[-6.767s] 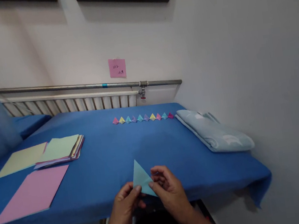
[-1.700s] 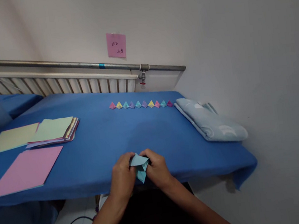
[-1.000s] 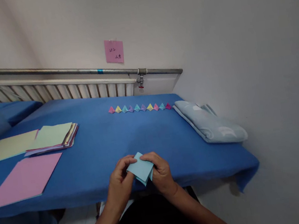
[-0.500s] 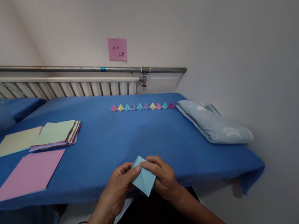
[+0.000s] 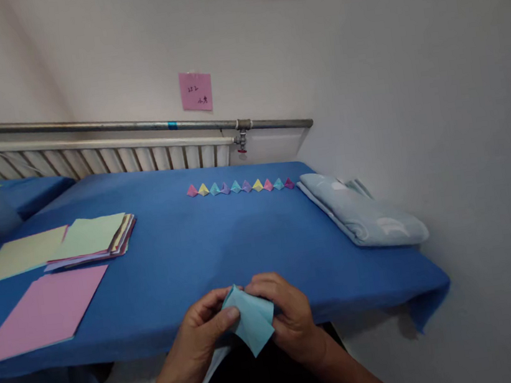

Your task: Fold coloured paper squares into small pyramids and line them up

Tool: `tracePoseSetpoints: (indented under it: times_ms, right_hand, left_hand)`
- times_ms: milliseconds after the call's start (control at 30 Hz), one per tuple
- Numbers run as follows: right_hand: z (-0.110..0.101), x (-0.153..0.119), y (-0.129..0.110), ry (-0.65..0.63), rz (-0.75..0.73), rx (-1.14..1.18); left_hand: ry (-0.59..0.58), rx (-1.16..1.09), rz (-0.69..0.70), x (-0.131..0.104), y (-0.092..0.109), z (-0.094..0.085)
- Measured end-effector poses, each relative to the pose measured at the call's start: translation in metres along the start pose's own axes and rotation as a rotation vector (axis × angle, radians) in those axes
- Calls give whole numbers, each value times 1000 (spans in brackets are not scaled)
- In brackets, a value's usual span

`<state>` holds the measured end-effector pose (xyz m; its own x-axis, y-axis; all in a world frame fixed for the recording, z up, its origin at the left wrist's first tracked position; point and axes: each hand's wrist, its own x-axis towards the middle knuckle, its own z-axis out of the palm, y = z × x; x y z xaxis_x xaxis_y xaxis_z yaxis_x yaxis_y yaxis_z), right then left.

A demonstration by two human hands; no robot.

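So, the blue paper [image 5: 252, 320] is kinda being held up by both hands near the close edge of the blue cloth [image 5: 168, 247]; it's used as the clock centre here, with 12 toward the wall. It's folded, it's tilted, and one pointy corner is aimed at roughly 6.

At 9, the paper's edge is pinched by the left hand [image 5: 207, 328], thumb pressed flat on the front, fingers tucked behind. At 3, the other edge is gripped by the right hand [image 5: 291, 317], fingers bent over the top side; its thumb is mostly hidden, so its exact spot can't be told.

Up at 12, a row of small folded papers [image 5: 235, 186] is lined up side by side, ten of them, in pink, yellow, teal and purple shades. Just beside the row's right end, at 2, a folded blanket [image 5: 364, 208] is laid down, pale blue with white patches.

Over at 10, a paper stack [image 5: 92, 235] is topped by a light green sheet, with a yellow sheet [image 5: 19, 255] placed next to it, farther out. At 9, well apart from the hands, a pink sheet [image 5: 45, 313] is spread flat.

Also at 12, a pink note [image 5: 196, 91] is stuck to the wall above the metal pipe [image 5: 124, 126].
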<state>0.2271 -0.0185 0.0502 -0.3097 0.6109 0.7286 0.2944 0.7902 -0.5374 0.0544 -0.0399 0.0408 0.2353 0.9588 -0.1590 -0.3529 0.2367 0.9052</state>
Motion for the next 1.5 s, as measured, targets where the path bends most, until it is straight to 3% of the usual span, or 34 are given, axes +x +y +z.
tracePoseSetpoints:
  times_ms: [133, 267, 433, 600, 833, 1000, 1500]
  right_hand:
    - [-7, 7, -14, -54, -61, -117]
    - [-10, 12, -23, -83, -36, -191]
    - [-11, 13, -24, -98, -49, -337]
    - [-9, 8, -19, -106, -115, -306]
    - [-5, 8, -18, -147, -172, -342]
    - [-3, 11, -19, -194, -155, -381]
    - [-1, 9, -17, -172, -105, -423]
  left_hand:
    - [-99, -92, -12, -1, -9, -9]
    - [-108, -57, -34, -4, -7, -8]
    - [-55, 40, -153, -9, 1, 2]
    - [-21, -68, -182, -9, 2, 9]
    - [187, -186, -26, -4, 6, 8]
    - [235, -181, -22, -3, 8, 8]
    - [336, -183, -54, -4, 3, 11]
